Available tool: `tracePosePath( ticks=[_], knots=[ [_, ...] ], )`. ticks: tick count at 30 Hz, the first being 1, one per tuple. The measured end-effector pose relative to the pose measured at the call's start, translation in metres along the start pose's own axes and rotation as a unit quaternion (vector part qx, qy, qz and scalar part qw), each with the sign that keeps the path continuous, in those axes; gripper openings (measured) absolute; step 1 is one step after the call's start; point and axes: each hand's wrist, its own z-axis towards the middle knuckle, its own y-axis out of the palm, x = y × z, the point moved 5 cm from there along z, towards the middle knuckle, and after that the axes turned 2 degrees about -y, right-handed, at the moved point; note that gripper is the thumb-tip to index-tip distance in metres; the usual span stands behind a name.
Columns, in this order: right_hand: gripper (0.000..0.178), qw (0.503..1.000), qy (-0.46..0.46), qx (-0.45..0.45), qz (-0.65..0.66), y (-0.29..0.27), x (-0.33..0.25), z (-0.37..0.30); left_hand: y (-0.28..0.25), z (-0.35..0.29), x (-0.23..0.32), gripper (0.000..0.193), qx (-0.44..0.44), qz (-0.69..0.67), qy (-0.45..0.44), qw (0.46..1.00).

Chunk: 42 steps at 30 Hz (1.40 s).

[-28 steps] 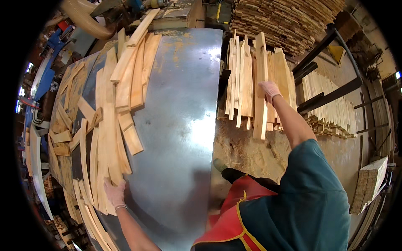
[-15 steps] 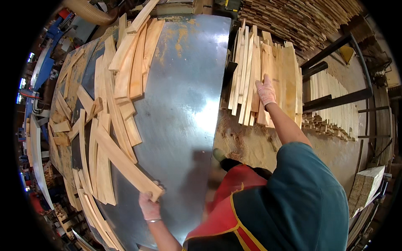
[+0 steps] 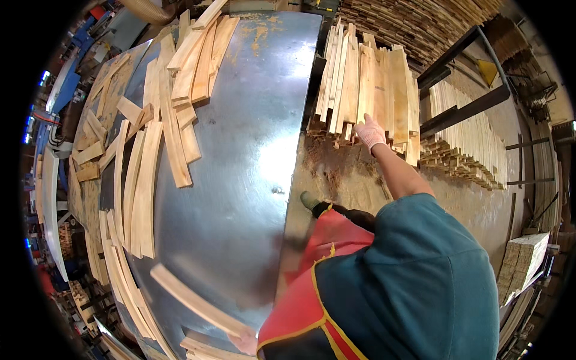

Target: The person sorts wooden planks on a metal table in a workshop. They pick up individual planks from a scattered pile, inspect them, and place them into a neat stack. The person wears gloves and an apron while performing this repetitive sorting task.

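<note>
My left hand [image 3: 245, 342], in a pale glove and partly cut off by my apron, is closed round the near end of a curved wooden board [image 3: 193, 300]. That board is tilted over the metal table [image 3: 240, 156], slightly blurred. My right hand [image 3: 371, 132], also gloved, reaches to the stack of boards [image 3: 399, 90] beside the table. Its fingers stretch out over the near end of a light board [image 3: 365, 81] on top. The underside of this hand is hidden.
Several curved boards [image 3: 147, 186] lie loosely along the table's left side, and more [image 3: 198, 60] at its far end. Another pile [image 3: 210, 348] sits at the near edge. Black metal bars [image 3: 465, 111] stand right of the stack, before another lumber pile [image 3: 462, 138].
My left hand has drawn its board off the loose boards, toward me. My right hand has slid nearer along the stack to the board ends. The view has shifted slightly.
</note>
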Motion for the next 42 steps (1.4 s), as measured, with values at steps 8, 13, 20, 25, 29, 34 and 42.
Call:
tracePosePath(
  ticks=[8, 13, 20, 25, 29, 34, 42],
  knots=[
    [0.07, 0.999, 0.035, -0.028, -0.018, -0.01, 0.037, 0.054, 0.0, -0.005, -0.064, 0.073, 0.012, 0.382, -0.069, 0.921],
    [0.073, 0.994, 0.076, -0.007, 0.074, -0.021, 0.025, 0.112, 0.009, 0.01, 0.015, 0.075, 0.017, 0.505, -0.006, 0.863],
    [0.101, 0.945, 0.103, -0.079, 0.3, -0.035, 0.034, 0.157, 0.253, -0.124, 0.447, 0.068, -0.128, 0.212, 0.579, 0.777],
    [0.09, 0.916, 0.069, -0.021, 0.394, -0.074, 0.078, 0.173, 0.447, -0.284, 0.576, 0.057, -0.278, 0.322, 0.818, 0.387],
    [0.093, 0.924, 0.066, -0.028, 0.374, -0.083, 0.127, 0.175, 0.522, -0.314, 0.599, 0.056, -0.18, 0.415, 0.871, 0.193],
    [0.095, 0.911, 0.075, -0.026, 0.405, -0.093, 0.136, 0.154, 0.539, -0.31, 0.618, 0.056, -0.153, 0.489, 0.859, 0.017],
    [0.093, 0.925, 0.078, -0.03, 0.371, -0.04, 0.122, 0.179, 0.539, -0.316, 0.623, 0.049, -0.192, 0.483, 0.852, -0.057]
  ],
)
